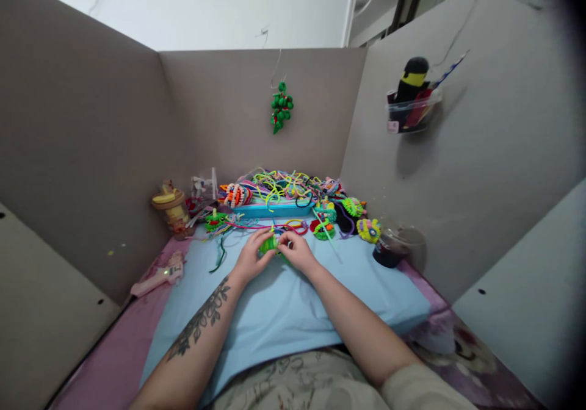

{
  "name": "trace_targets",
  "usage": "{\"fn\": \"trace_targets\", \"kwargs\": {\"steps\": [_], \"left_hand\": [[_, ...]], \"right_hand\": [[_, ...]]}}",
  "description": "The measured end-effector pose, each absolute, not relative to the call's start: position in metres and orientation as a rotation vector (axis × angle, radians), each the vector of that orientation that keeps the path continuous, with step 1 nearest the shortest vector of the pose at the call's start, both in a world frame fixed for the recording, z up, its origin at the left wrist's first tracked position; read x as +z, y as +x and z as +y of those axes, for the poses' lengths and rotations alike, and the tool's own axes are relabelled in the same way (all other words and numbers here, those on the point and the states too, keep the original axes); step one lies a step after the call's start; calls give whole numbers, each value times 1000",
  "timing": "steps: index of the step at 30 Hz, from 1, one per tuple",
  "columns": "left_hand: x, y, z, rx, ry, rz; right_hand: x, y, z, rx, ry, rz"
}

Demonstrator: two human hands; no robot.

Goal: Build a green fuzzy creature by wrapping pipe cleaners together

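Between both hands is a small bright green fuzzy piece (268, 243), which looks like coiled pipe cleaner. My left hand (253, 252) closes around its left side, thumb below and fingers above. My right hand (296, 249) pinches at its right edge with thumb and fingertips; what exactly sits in that pinch is too small to make out. Just beyond the hands, loose pink and red pipe cleaners (293, 224) lie on the light blue cloth (366, 288). A red and green coiled piece (323, 229) rests to the right of my right hand.
Behind stands a blue tray (274, 210) heaped with colourful pipe cleaners (284, 184). At left are a pink glue gun (160, 277) and a brown and yellow cup (176, 212); at right, a dark tub (388, 250). A green ornament (282, 110) hangs on the back panel.
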State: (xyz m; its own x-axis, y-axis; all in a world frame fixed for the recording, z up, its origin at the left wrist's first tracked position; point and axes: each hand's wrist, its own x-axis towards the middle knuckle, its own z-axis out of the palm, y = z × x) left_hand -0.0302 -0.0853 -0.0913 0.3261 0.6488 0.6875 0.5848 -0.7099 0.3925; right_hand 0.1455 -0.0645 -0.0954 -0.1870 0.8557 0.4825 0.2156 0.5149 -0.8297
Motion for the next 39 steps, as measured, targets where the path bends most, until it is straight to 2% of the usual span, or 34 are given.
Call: {"fn": "trace_targets", "kwargs": {"steps": [10,39], "left_hand": [[-94,-22,-85,1505,2527,1247],[-89,-20,-93,1367,2662,1487]], "right_hand": [[-97,137,-71,766,-904,-1675],[-99,136,-70,780,-924,-1620]]}}
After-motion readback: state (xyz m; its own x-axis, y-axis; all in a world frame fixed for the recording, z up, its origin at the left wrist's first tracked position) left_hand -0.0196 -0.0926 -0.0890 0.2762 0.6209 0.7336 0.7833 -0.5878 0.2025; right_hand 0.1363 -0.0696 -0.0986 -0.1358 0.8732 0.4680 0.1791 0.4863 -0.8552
